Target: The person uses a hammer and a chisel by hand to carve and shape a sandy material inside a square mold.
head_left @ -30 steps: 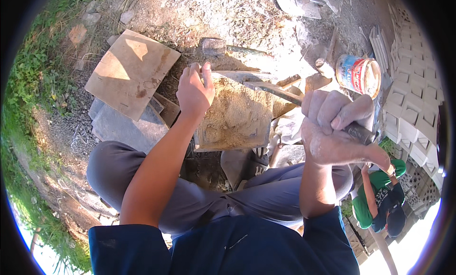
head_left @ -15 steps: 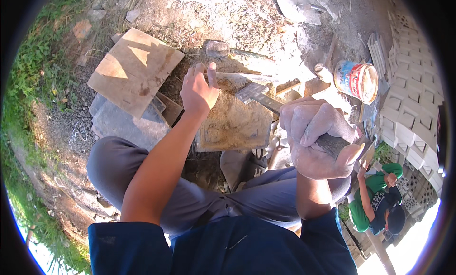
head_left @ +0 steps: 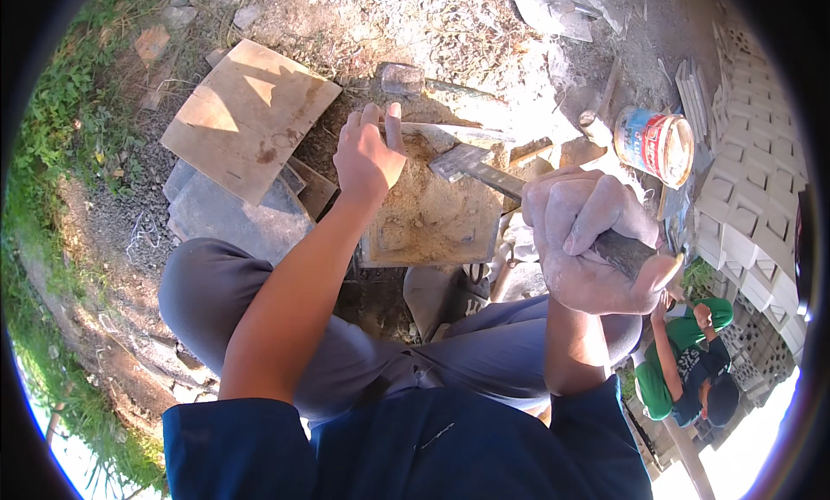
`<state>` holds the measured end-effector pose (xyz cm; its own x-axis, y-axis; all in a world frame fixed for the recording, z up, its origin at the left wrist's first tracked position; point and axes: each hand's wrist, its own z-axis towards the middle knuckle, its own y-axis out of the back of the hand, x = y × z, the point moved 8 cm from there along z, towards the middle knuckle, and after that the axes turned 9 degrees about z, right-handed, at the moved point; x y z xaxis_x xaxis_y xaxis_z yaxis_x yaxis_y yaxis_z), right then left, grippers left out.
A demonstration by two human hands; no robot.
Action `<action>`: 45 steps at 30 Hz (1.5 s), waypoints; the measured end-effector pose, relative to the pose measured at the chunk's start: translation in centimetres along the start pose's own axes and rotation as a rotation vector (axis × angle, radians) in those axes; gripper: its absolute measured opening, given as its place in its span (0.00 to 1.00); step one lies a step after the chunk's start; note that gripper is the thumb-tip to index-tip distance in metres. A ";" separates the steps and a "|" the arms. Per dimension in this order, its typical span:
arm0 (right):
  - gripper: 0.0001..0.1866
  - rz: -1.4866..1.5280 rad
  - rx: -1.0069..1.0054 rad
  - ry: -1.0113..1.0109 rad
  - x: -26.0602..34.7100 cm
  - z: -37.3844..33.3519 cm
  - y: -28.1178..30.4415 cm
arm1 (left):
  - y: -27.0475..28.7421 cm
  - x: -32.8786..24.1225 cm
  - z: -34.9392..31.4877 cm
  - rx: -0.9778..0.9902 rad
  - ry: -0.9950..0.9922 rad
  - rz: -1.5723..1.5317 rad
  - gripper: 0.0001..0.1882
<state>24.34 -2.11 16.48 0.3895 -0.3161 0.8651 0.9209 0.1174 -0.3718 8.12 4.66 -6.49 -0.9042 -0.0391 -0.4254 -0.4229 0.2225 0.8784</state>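
In my right hand [head_left: 592, 241] is a metal tool [head_left: 494, 178] with a dark grip, a flat shank and a rectangular head. My fingers are wrapped round the grip, and the head hangs over a square, dust-covered block [head_left: 432, 219] with a grey rim. My left hand [head_left: 370, 159] is at the block's far left corner, its thumb and fingers around the end of a narrow pale slab [head_left: 458, 135]. That slab lies along the block's far side. My left fingertips are partly hidden. Both of my hands look dusty, the right one more so.
A wooden board [head_left: 251, 120] leans over grey slabs [head_left: 233, 215] at left. Beyond the block lies a hammer [head_left: 402, 79]. To the right stand a printed bucket [head_left: 653, 146] and stacked pale blocks [head_left: 752, 189]. Another person [head_left: 692, 366] in dark and green clothes sits at lower right.
The view has shifted slightly. The narrow slab now shows a broader face beside my left hand. My right hand keeps its hold on the tool, with its head still over the block.
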 end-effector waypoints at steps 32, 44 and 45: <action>0.36 -0.093 0.049 0.020 -0.3 -0.8 -2.6 | 0.4 0.3 -0.1 -0.086 -0.065 -0.080 0.20; 0.33 -0.092 0.067 0.005 0.9 0.1 -3.8 | 0.5 0.2 0.2 -0.037 -0.039 -0.056 0.20; 0.32 -0.106 0.079 -0.016 1.2 -0.2 -4.0 | -0.1 0.4 -0.2 0.053 -0.017 -0.040 0.21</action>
<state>21.11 -3.13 18.99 0.2892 -0.3156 0.9038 0.9551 0.1582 -0.2504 7.81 4.46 -6.73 -0.8853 -0.0326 -0.4639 -0.4544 0.2727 0.8480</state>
